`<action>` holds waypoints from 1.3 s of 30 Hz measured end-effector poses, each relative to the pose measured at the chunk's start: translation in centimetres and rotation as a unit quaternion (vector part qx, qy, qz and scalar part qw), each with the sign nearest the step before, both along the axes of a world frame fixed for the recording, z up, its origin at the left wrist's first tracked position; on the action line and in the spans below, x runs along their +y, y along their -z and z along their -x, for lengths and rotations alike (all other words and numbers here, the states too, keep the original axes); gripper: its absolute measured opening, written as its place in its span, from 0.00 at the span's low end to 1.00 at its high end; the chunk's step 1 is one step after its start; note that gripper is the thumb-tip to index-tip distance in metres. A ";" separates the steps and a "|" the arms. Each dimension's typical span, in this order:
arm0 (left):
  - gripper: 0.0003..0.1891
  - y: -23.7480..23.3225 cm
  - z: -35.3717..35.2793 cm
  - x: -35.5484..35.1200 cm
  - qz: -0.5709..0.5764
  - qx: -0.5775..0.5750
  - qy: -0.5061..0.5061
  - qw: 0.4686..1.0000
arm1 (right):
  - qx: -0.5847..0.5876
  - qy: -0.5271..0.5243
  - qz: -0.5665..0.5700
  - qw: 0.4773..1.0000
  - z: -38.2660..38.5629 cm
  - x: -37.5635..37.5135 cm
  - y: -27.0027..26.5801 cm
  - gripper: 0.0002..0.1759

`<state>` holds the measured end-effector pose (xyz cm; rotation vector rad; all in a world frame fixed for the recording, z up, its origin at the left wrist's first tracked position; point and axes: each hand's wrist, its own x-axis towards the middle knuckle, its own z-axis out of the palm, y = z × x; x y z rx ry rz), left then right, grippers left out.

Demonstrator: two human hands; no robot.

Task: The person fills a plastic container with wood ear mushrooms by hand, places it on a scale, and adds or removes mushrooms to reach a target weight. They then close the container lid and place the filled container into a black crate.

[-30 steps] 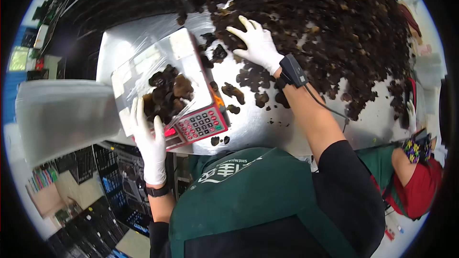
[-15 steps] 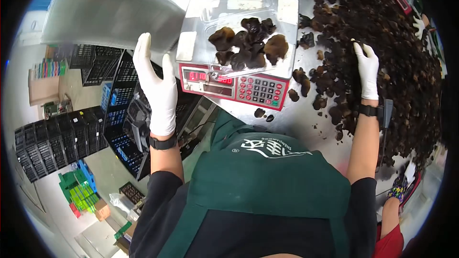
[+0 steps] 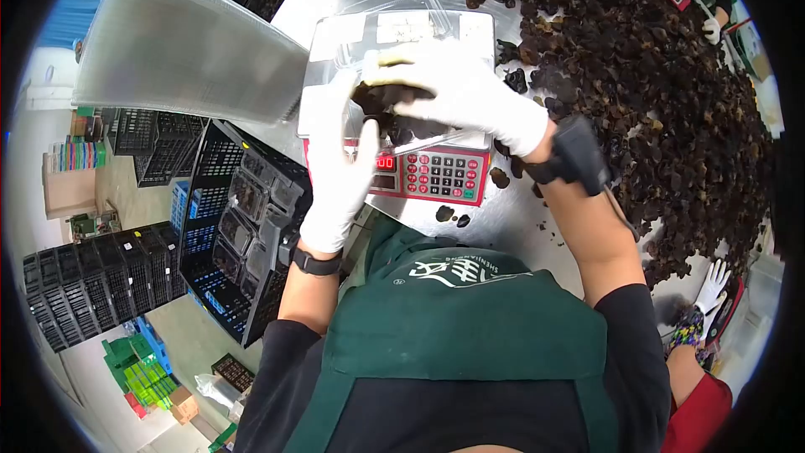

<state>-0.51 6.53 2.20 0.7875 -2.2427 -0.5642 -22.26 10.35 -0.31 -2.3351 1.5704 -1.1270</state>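
Green apron point(image 3: 470, 344) w/ illegible logo point(image 3: 470, 267), right hand point(image 3: 457, 92) over scale point(image 3: 436, 174)

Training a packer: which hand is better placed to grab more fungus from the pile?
Right, likely: the right hand is over the tray, nearest the fungus pile; the left hand is across the scale from it.

Fungus pile point(image 3: 662, 92) right of scale point(image 3: 440, 174)
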 end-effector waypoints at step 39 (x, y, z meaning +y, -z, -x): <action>0.29 3.5 4.9 -17.2 -0.015 -0.176 -0.063 0.982 | -0.012 0.370 -0.143 0.918 0.7 16.1 8.4 0.24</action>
